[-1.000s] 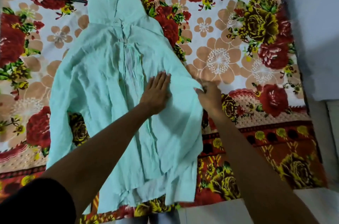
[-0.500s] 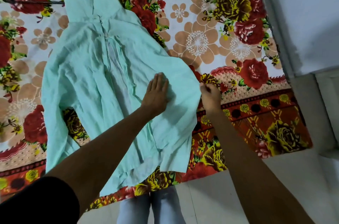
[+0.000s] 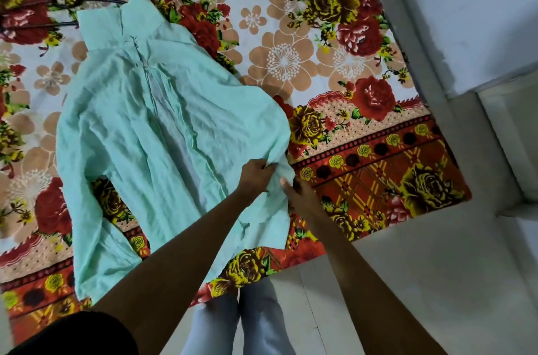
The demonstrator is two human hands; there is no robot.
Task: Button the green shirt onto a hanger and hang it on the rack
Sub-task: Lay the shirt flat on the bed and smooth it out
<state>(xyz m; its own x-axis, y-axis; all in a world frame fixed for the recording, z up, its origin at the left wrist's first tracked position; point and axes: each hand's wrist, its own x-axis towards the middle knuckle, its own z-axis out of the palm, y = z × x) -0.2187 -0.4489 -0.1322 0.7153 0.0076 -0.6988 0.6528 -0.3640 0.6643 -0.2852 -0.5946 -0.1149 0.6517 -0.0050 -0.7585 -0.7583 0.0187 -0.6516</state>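
Far left, upper edge: a dark wire hanger pokes out from under the collar, hook lying on the floral blanket; its shoulders are hidden, so it appears to sit inside the garment. Green shirt lies spread flat, collar away from the person, front placket running down the middle and looking mostly closed, though individual buttons are too small to make out. Toward the right side seam, left hand is curled closed, pinching a fold of the shirt's right edge. Just beside it, right hand lies against the same edge, thumb up; whether its fingers close on the cloth I cannot tell. Judged step: gathering the side panel to straighten the shirt. To do it well, draw the fabric gently outward so the placket stays aligned and the hanger does not slip from the collar; check lower buttons before lifting by the hook. No rack in view. No brand, label or readable writing visible anywhere.
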